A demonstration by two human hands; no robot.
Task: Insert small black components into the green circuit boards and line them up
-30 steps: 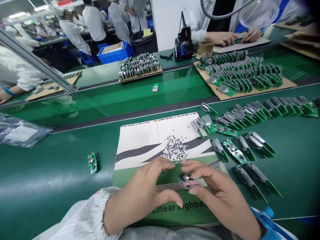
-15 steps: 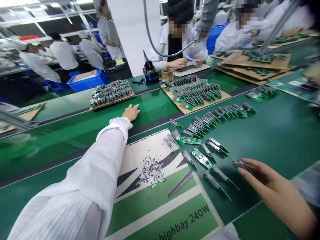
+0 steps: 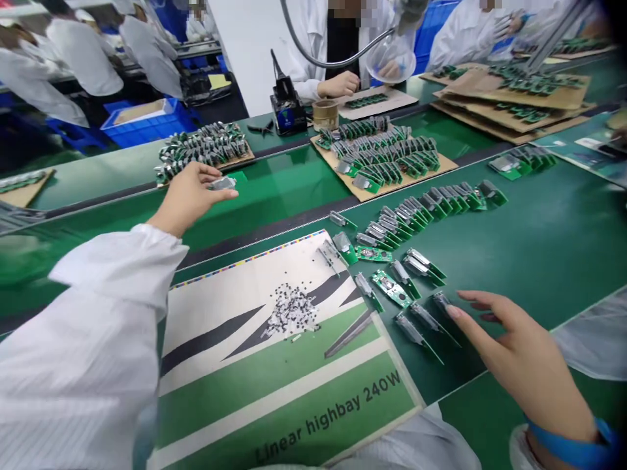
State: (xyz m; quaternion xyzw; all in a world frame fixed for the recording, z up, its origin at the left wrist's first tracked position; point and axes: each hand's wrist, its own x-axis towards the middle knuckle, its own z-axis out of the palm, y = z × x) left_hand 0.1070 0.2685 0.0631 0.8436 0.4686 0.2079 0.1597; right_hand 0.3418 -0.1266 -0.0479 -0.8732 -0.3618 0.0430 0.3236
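Silver-and-green circuit board [image 3: 225, 184], roughly level, held in left hand [image 3: 191, 190]; second board [image 3: 441, 301], grey-topped, beside right hand [image 3: 514, 339].

A loose, creased white sleeve [image 3: 88, 352] with fine stripes fills the lower left, and at lower right the ungloved right hand [image 3: 522, 356] wears a blue wristband [image 3: 568, 445].

Dark capital and small letters [image 3: 334, 418] on the green lower part of the flat, white-and-green printed sheet [image 3: 225, 398] read "Linear highbay 240W", running at a slant. The blue label [image 3: 292, 118] on the upright black box [image 3: 284, 88] is too small to read.
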